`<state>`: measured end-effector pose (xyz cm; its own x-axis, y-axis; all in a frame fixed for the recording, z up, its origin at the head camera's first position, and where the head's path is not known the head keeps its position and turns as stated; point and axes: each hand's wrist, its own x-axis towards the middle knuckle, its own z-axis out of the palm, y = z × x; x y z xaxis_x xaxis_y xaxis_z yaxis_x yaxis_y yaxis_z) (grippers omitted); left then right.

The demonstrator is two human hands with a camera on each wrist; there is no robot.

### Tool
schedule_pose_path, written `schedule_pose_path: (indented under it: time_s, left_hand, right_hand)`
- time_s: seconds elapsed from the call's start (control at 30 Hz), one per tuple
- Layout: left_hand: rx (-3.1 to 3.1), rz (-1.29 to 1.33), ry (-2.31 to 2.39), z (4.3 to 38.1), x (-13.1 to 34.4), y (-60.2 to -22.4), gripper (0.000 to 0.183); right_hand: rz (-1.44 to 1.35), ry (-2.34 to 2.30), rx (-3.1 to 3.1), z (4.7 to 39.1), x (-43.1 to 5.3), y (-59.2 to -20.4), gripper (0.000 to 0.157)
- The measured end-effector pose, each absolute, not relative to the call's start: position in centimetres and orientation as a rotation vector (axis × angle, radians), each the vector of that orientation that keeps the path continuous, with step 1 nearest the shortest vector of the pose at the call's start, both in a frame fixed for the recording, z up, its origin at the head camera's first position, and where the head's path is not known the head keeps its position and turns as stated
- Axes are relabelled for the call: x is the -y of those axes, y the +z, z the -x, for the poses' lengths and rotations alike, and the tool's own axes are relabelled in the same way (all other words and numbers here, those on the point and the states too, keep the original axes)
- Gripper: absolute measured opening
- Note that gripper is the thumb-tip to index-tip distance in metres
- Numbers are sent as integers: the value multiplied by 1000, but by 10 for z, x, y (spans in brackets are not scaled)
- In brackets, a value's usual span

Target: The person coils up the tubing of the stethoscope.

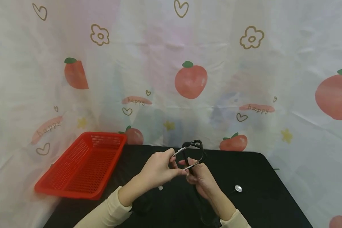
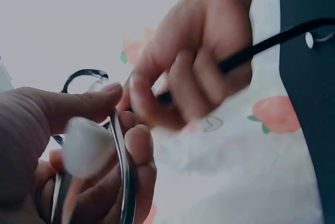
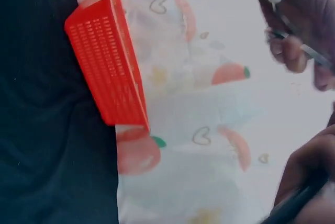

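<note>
Both hands hold a stethoscope in front of the body, above the black table. My left hand (image 1: 156,167) pinches its metal ear tubes (image 2: 125,182); a white ear tip (image 2: 86,148) juts out close to the left wrist camera. Black tubing (image 1: 199,144) loops above the two hands. My right hand (image 1: 203,182) has its fingers curled round the tubing, close to the left fingertips. From there the tube hangs down toward the person. The round silver chest piece (image 1: 238,188) lies over the black tabletop, right of the right hand. The right hand is partly cut off in the right wrist view.
A red plastic basket (image 1: 114,158) with perforated walls stands at the left of the black table (image 1: 262,171). Behind the table hangs a pale curtain (image 1: 159,63) printed with fruit, flowers and hearts. The table's far edge lies close to it.
</note>
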<state>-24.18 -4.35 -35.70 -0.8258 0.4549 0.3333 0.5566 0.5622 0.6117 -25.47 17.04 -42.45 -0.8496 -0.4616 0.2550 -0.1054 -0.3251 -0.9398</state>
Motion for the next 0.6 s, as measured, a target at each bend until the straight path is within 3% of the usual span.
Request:
schedule_pose_path:
  time_s: [0.17, 0.33, 0.47, 0.6]
  left_hand:
    - [2690, 630, -1239, 263, 61, -368, 41]
    - [2816, 533, -1138, 280, 78, -374, 40]
    - [2993, 759, -878, 275, 72, -374, 38]
    - [3053, 1123, -631, 252, 55, -364, 36]
  right_hand:
    - [685, -2105, -2273, 235, -180, -428, 29]
    - [944, -1392, -3033, 222, -200, -404, 18]
    - [1369, -800, -3093, 223, -210, -362, 13]
    - [1664, -733, -2636, 242, -211, -319, 5]
